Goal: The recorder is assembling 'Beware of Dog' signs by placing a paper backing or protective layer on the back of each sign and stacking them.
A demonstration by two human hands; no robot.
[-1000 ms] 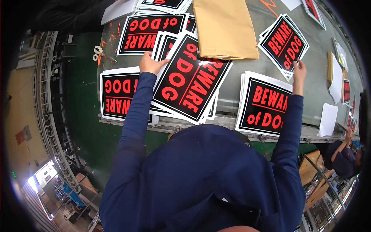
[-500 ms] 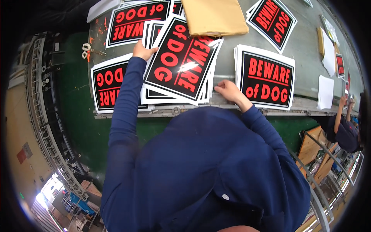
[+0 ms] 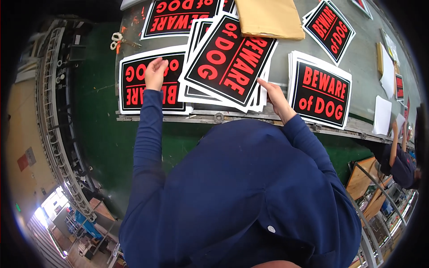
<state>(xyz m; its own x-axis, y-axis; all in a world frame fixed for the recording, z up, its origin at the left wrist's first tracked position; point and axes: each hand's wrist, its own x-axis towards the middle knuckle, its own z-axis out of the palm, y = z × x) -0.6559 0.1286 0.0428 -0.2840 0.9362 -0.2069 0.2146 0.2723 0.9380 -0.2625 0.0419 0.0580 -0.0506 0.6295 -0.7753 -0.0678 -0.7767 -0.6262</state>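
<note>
A fanned stack of black dog-warning signs (image 3: 232, 60) with red lettering and white borders lies slantwise on the table before me. My right hand (image 3: 275, 98) is at its right edge, fingers stretched and a fingertip against the top sign's border. The lower fingers are partly hidden. My left hand (image 3: 155, 75) hovers over or rests on another stack of the signs (image 3: 132, 85), lying upside down to me at the left. Its thumb and fingers are a little apart, with nothing seen between them. A tan paper packet (image 3: 270, 18) overlaps the slanted stack's far corner.
To the right sits a third sign stack (image 3: 324, 91), with a smaller one (image 3: 330, 31) beyond. Scissors (image 3: 118, 40) lie at the left edge. White paper (image 3: 382, 115) rests further right, near a co-worker's arms (image 3: 394, 138). A metal rail (image 3: 219, 118) borders the table.
My left hand has let go of the slanted stack's left edge and moved over the left stack. My right hand has unbent its fingers against the right edge. The view has shifted.
</note>
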